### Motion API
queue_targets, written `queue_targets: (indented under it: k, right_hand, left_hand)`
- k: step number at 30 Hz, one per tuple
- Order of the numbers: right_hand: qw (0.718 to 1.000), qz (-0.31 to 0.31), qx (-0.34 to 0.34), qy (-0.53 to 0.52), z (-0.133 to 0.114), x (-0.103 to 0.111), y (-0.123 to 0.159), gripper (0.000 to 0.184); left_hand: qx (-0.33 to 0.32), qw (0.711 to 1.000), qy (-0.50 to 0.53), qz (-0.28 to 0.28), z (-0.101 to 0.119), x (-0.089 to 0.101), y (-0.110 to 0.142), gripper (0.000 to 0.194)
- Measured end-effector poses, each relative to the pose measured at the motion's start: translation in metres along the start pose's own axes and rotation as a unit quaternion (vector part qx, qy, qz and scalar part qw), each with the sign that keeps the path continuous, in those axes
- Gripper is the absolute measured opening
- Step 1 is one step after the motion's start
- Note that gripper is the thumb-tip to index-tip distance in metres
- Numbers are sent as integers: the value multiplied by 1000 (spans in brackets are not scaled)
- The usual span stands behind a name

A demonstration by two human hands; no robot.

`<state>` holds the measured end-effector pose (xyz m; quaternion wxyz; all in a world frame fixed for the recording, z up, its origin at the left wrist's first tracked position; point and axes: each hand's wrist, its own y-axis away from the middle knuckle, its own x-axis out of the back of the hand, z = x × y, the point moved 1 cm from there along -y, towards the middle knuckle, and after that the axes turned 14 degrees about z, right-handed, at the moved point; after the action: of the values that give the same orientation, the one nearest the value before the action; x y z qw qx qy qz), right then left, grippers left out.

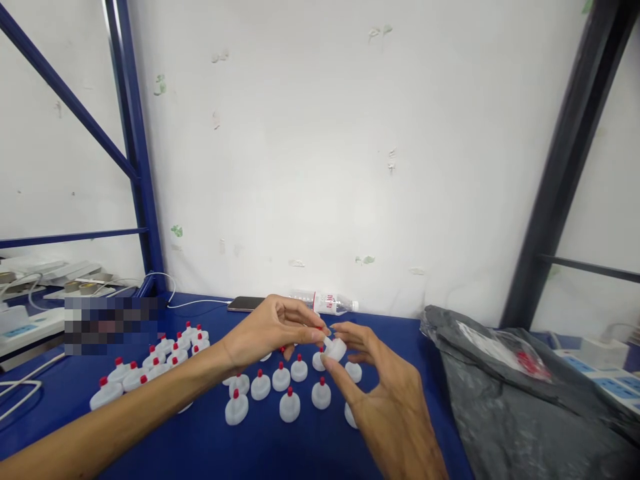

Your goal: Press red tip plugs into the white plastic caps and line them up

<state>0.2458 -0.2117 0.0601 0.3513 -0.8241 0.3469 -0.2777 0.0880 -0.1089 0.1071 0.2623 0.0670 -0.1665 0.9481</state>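
1. Both hands are raised together over the counter (280,453), working at one white cap (336,349) held between them, clear of the surface.
2. My right hand (390,380) grips that cap by its wide body, thumb on the near side, forefinger curled over the far side, palm turned inward; the remaining fingers are partly hidden behind.
3. My left hand (287,327) pinches what looks like a red tip (319,327) beside the cap's spout; thumb and forefinger cover nearly all of it, so I cannot tell whether the two touch.
4. More red shows beneath my curled left fingers; I can't make out whether I hold it or it stands behind.
5. My left forearm slants in from the lower left corner, wrist slightly bent, blocking part of the caps (119,373) crowded on that side. My right forearm is cut off at the bottom edge.
6. Around and under my hands stand other caps (290,406), red tops up; my right hand hides part of one by its thumb.
7. Farther back, my left hand overlaps a lying bottle (330,303) and the end of a phone (244,304).
8. To the right lies a crumpled grey bag (500,393), cut off below. A pixelated patch (110,327) at left is unreadable.
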Motion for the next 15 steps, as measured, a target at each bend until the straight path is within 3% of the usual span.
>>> queue_targets:
  k: [8,11,15]
  right_hand:
    - [999,24,-30,-9,-1,5,-2,25]
    - [995,84,-45,26,3,13,-5,27]
    - [983,172,-39,47,6,23,-6,21]
  left_hand:
    - [-37,999,2,38,2,-12,-2,18]
    - [-61,995,-68,40,-7,-16,-9,16]
    - [-74,983,-167,-15,-37,-24,-24,14]
